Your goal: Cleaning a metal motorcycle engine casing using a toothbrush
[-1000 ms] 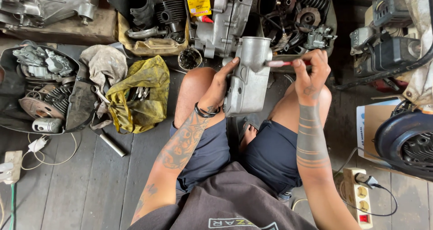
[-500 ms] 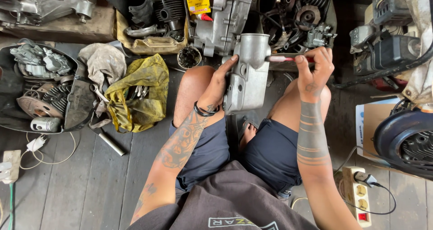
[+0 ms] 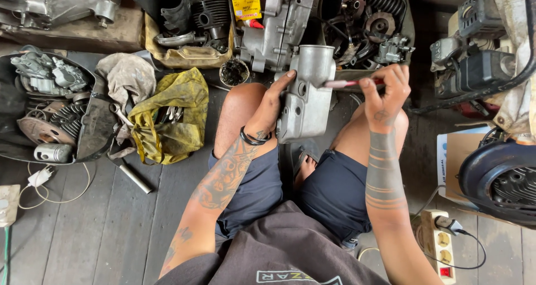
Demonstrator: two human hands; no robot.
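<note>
Grey wooden floor boards [image 3: 111, 229] are lying nearest to me, worn and dusty, with a white power strip [image 3: 438, 243] at my right side. I am sitting on them with my knees apart, and between the knees I am holding the grey cast metal housing [image 3: 306, 95] upright. It is dull and a little greasy, with a round open neck on top and a flatter body below.

My left hand [image 3: 272, 107] is wrapped around the left side of the housing, thumb stretching up toward the neck, so it is closed on the part. My right hand [image 3: 385, 92] is pinched together on a thin tool with a red handle [image 3: 349, 83], and the tip is touching the neck of the housing from the right. Compared with a moment before, the right hand is sitting a little higher and the tool is lying more level against the neck; I am judging that the work on the neck is going on, not finishing.

Further left, a crumpled yellow bag [image 3: 167, 115] is holding metal tools, and a dark tray [image 3: 95, 128] is carrying finned engine pieces. Beyond the housing, a bigger engine case [image 3: 279, 22] and black ribbed parts are standing.
</note>
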